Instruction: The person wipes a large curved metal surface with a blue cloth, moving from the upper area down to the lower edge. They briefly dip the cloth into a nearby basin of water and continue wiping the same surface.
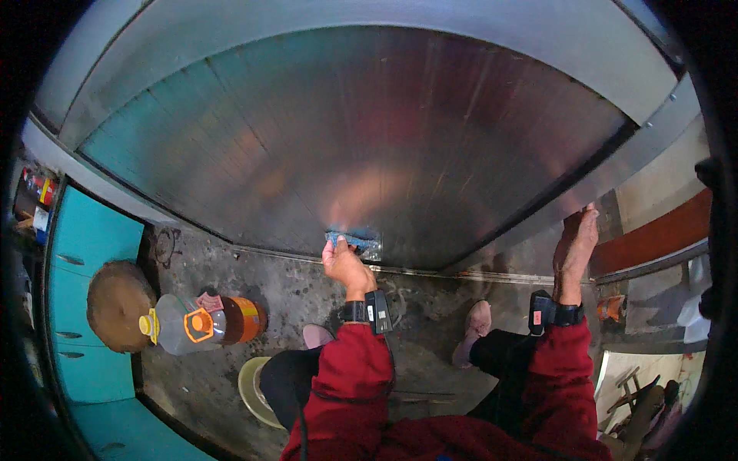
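Note:
Low on a shiny metal door panel (380, 144), my left hand (349, 268) pinches a blue scrubbing pad or cloth (356, 239) against the surface. The panel beside the pad looks wet, and the hand is mirrored faintly in the metal. On the right, my right hand (576, 245) holds the outer edge of the door frame (568, 216), its fingers partly hidden there. Both wrists wear black straps with small devices.
Two large plastic bottles, one clear (173, 317) and one with orange labelling (245, 320), stand on the stained concrete floor (196, 374). Left of them are a round brown board or stool top (121, 305) and turquoise cabinets (95, 230). A pale basin (249, 386) sits by my left leg.

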The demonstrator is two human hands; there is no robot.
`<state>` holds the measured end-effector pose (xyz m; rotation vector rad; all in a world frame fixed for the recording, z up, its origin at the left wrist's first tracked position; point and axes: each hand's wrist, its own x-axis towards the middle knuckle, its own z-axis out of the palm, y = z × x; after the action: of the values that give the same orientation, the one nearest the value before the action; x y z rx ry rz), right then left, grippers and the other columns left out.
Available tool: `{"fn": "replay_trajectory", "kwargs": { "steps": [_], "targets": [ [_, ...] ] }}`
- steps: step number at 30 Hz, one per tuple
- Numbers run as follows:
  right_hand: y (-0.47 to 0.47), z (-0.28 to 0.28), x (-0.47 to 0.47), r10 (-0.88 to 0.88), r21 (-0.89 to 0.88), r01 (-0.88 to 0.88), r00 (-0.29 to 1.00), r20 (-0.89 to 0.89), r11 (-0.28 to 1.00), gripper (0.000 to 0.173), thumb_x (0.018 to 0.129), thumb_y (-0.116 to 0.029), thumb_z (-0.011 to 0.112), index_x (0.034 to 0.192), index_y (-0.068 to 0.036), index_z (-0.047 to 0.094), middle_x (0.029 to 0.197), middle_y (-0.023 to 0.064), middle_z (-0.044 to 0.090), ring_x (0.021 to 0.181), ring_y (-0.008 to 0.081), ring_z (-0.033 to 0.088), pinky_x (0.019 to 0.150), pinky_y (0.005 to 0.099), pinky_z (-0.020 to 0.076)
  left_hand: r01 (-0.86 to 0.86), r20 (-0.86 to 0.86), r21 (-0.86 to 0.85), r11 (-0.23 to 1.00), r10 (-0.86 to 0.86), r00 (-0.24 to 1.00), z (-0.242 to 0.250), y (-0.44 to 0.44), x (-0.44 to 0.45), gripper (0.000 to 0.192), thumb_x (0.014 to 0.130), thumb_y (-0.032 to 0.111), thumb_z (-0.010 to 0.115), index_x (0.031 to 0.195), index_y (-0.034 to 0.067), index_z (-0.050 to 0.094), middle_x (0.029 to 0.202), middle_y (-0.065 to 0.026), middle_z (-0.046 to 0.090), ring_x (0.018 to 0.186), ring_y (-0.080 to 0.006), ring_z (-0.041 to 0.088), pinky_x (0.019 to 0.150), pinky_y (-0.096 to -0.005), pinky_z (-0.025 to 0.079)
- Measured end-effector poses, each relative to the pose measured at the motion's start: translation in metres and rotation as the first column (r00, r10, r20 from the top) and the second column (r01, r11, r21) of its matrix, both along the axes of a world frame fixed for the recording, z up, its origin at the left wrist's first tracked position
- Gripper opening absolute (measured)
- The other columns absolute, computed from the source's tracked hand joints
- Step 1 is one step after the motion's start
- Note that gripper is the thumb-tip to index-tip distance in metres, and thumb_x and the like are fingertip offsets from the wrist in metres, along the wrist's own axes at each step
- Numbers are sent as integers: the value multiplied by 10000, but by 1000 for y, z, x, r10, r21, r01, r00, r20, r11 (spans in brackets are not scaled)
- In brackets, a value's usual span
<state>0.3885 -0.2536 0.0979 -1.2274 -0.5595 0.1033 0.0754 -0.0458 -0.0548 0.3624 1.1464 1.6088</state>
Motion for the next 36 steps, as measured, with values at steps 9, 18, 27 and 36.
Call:
{"fn": "replay_trajectory", "kwargs": {
  "steps": [9, 18, 27, 36],
  "targets": [
    [3, 2, 2, 48, -24, -47, 998, 41, 999, 346, 1027, -344, 463, 1124, -36, 588, 1026, -19, 556, 932, 88, 495, 880, 257, 397, 100, -89, 161, 982, -86, 992, 0, 8, -9, 168, 820, -87, 616, 944, 14, 568, 881, -44, 600, 722, -135, 573, 637, -268, 488],
    [-1, 31, -22, 65, -182, -38, 988, 142, 983, 461, 1027, -269, 454, 1380, 28, 465, 1350, 116, 537, 1225, 182, 493, 1040, 301, 361, 613, -134, -71, 787, -616, 776, 24, -14, -16, 82, 904, 27, 547, 985, 36, 542, 895, -55, 603, 773, -182, 607, 645, -333, 564],
    [-35, 43, -115, 272, -400, -34, 786, 556, 916, 361, 879, -48, 629, 1239, -50, 609, 1014, 87, 653, 944, 166, 630, 815, 288, 507, 787, -44, 28, 616, -786, 616, 113, -97, -51, 149, 946, 49, 477, 1082, 33, 535, 1011, -104, 646, 883, -216, 646, 773, -381, 550],
    [-46, -17, -232, 696, -401, -652, 716, -47, 644, 719, 825, -4, 671, 1465, -46, 349, 1120, 104, 634, 785, 157, 668, 572, 226, 494, 830, 208, 171, 532, -842, 497, 139, -165, -46, 158, 935, 17, 504, 1090, 21, 536, 1060, -98, 607, 913, -199, 620, 812, -347, 552]
  ]
}}
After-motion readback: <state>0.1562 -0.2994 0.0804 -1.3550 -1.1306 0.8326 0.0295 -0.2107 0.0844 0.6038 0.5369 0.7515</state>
